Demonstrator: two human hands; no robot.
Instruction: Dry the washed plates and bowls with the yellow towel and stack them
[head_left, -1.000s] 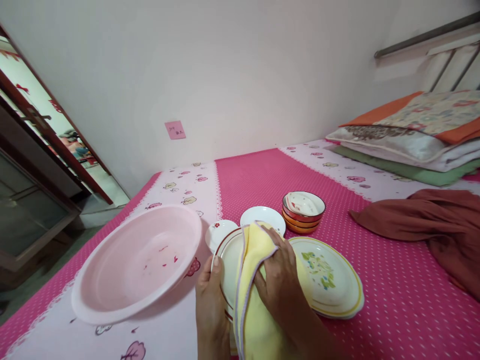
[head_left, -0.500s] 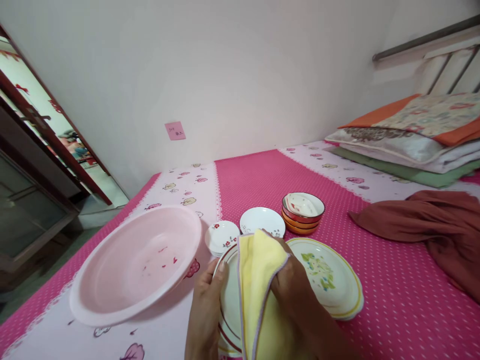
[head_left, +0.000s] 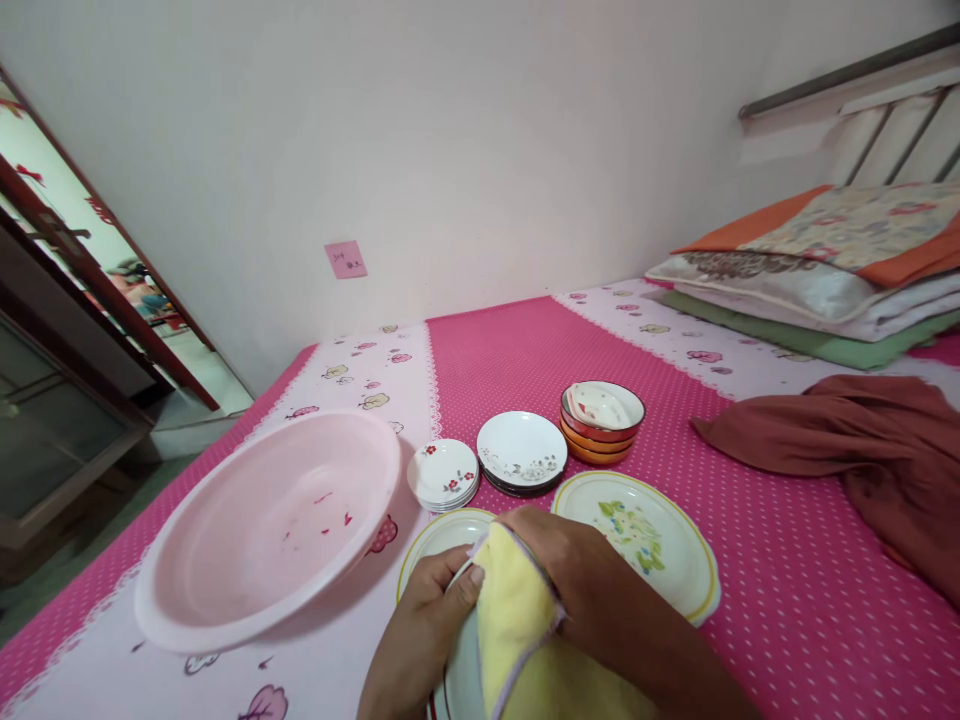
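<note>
My left hand grips the rim of a white plate with red rings, held at the bottom edge of the view. My right hand presses a yellow cloth onto that plate, fingers curled over the cloth. Under them lies another plate with a yellow rim. To the right lies a flower-patterned plate.
A pink basin sits to the left on the pink bedsheet. Behind are a stack of small saucers, a white plate and stacked orange bowls. A brown cloth and folded bedding lie to the right.
The held plate and cloth moved down towards me and lower in view. The cloth bunched under my right hand. The yellow-rimmed plate beneath and the white plate behind became visible.
</note>
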